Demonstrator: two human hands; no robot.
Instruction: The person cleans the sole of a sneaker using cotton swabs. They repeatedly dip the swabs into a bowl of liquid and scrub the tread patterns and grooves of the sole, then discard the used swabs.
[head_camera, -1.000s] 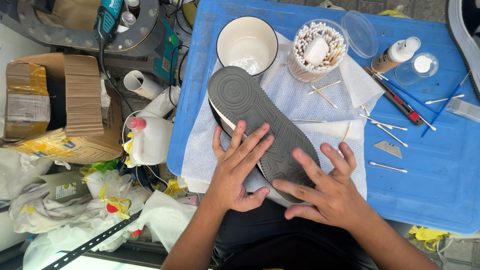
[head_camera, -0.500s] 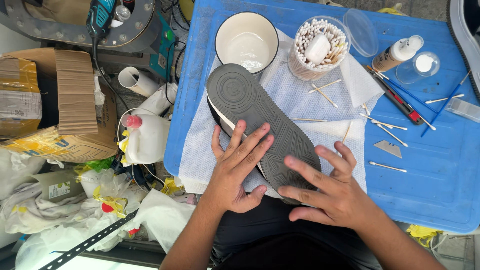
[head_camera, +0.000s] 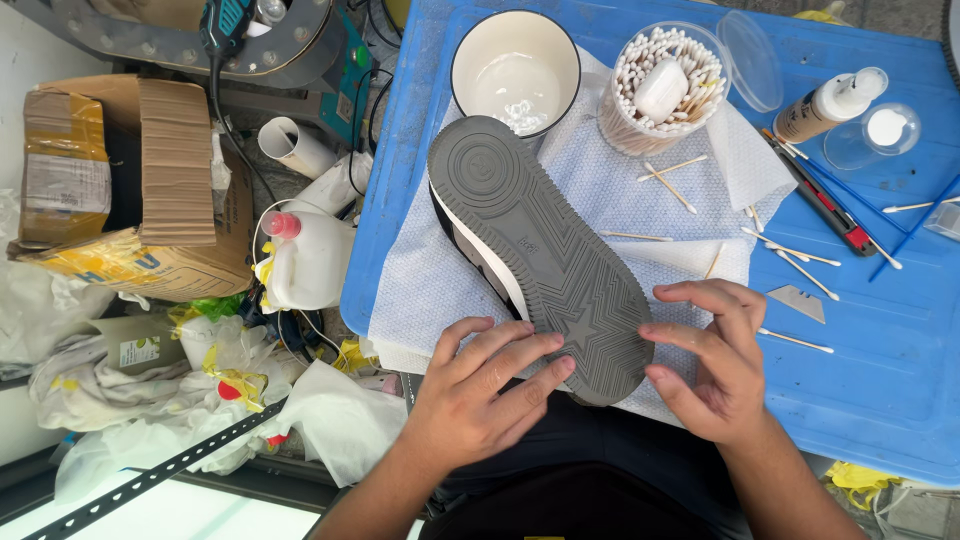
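Grey rubber sole up, the shoe (head_camera: 540, 255) lies slantwise on a white cloth (head_camera: 440, 280) spread over the blue table (head_camera: 880, 350), its heel end nearest the person. The left hand (head_camera: 480, 400) rests flat with fingers spread across the heel's near edge, closed on nothing. The right hand (head_camera: 715, 370) curls loosely, fingertips touching the heel's far side, so the heel sits between both hands. Beyond the toe stand a white bowl (head_camera: 515, 70) and a tub of cotton swabs (head_camera: 665, 85).
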